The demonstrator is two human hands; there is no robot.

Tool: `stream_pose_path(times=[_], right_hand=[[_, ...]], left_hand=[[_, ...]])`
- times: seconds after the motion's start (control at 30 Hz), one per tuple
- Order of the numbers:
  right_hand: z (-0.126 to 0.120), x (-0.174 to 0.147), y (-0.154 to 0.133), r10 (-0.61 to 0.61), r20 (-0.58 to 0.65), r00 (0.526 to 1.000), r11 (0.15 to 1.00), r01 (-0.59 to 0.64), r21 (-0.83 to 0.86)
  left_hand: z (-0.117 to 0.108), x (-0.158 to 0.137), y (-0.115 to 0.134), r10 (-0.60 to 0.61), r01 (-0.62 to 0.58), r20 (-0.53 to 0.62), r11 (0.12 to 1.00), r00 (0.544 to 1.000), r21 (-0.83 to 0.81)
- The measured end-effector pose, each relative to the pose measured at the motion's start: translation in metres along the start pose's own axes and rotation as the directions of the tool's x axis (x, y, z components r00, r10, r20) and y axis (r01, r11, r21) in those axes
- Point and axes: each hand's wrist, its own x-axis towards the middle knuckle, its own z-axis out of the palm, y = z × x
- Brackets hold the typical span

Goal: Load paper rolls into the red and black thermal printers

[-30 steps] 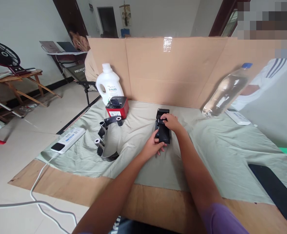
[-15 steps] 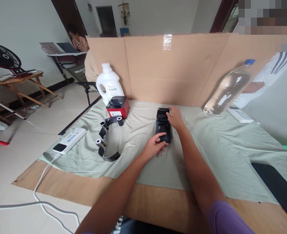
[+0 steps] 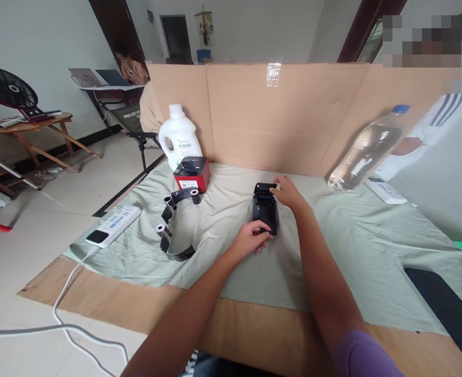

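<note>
Head view: shows a small black device [image 3: 266, 213] lying on the pale green cloth [image 3: 344, 251] over the counter [image 3: 262, 317], between both hands. Has its lid [image 3: 261, 189] tipped up at the far end, with the dark compartment facing upward and no roll visible inside. Holds the lid's right edge in a narrow pinch of the right hand [image 3: 289, 192]. Rests the left hand [image 3: 252, 236] at the near end, thumb and fingers slightly apart and touching the near edge; cannot tell whether gripping firmly. Judging from this, counts as opened and looks not yet closed. Seems to leave only the shutting of the lid undone, as far as visible; cannot make out the compartment's depths for certain. To the left, find a black strip with small rolls [image 3: 167, 211] spread in a curve, well apart from the device and touched by neither hand. Just beyond, note a red box [image 3: 198, 180] before a white jug [image 3: 182, 137].
</note>
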Motion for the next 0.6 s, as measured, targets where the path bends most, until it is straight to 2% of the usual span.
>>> stream_pose_path(times=[0.03, 0.1, 0.17, 0.27, 0.37, 0.47, 0.53, 0.6], right_hand=[[-0.006, -0.001, -0.001, -0.014, 0.101, 0.995, 1.0, 0.015, -0.01], [-0.015, -0.002, -0.005, -0.021, 0.3, 0.954, 0.998, 0.036, -0.044], [-0.017, -0.003, -0.009, -0.004, 0.389, 0.921, 0.996, 0.039, -0.081], [-0.011, -0.003, -0.011, 0.042, 0.313, 0.949, 0.994, -0.007, -0.112], [0.002, 0.0, -0.004, 0.15, 0.208, 0.966, 0.986, -0.13, -0.107], [0.014, 0.004, 0.005, 0.256, 0.242, 0.936, 0.967, -0.244, -0.08], [0.018, 0.005, 0.009, 0.273, 0.283, 0.92, 0.962, -0.267, -0.059], [0.019, 0.004, 0.008, 0.285, 0.297, 0.911, 0.956, -0.293, -0.016]], left_hand=[[0.0, 0.0, 0.0, -0.002, 0.002, 0.002, 1.0, 1.0, 0.005], [0.0, -0.001, 0.001, -0.005, 0.005, 0.004, 1.0, 1.0, 0.012], [0.0, -0.002, 0.001, -0.006, 0.005, 0.011, 1.0, 1.0, 0.015], [0.0, -0.002, 0.001, -0.002, 0.002, 0.015, 1.0, 1.0, 0.013], [0.0, -0.002, 0.003, -0.013, 0.013, 0.01, 1.0, 1.0, 0.011], [0.002, -0.002, 0.007, -0.025, 0.025, 0.007, 1.0, 1.0, 0.015], [0.002, -0.005, 0.009, -0.028, 0.028, 0.003, 0.999, 1.0, 0.027], [0.001, -0.007, 0.011, 0.013, -0.007, -0.063, 0.996, 0.998, 0.088]])
